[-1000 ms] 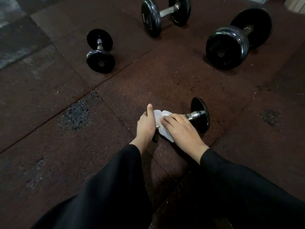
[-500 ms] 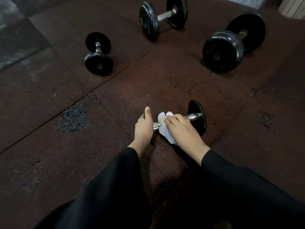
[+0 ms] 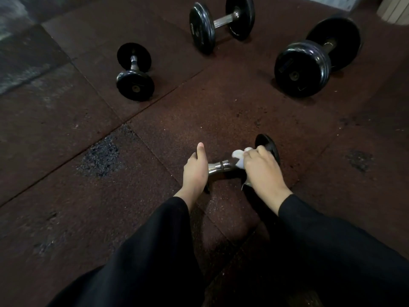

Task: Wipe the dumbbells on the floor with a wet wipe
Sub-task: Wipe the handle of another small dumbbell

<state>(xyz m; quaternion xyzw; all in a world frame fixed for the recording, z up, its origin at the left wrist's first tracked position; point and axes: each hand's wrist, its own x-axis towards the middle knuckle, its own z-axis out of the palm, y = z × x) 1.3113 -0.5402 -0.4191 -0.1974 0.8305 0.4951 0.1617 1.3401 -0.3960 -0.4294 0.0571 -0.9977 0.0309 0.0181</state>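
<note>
A small black dumbbell with a chrome handle lies on the dark rubber floor just in front of me. My left hand covers its near plate, thumb pointing up, and holds it steady. My right hand holds a white wet wipe wrapped round the handle's far end, close to the far black plate. Most of the wipe is hidden under my fingers. Three more black dumbbells lie further off: a small one to the left, a medium one at the top, a large one to the right.
The floor is made of dark red rubber tiles with visible seams and a worn dark patch to the left. A grey floor strip lies at the far left, and a pale object sits at the top right corner.
My right hand has slid the wipe along the chrome handle from near my left hand to the far plate, baring the handle. My left hand has stayed on the near plate.
</note>
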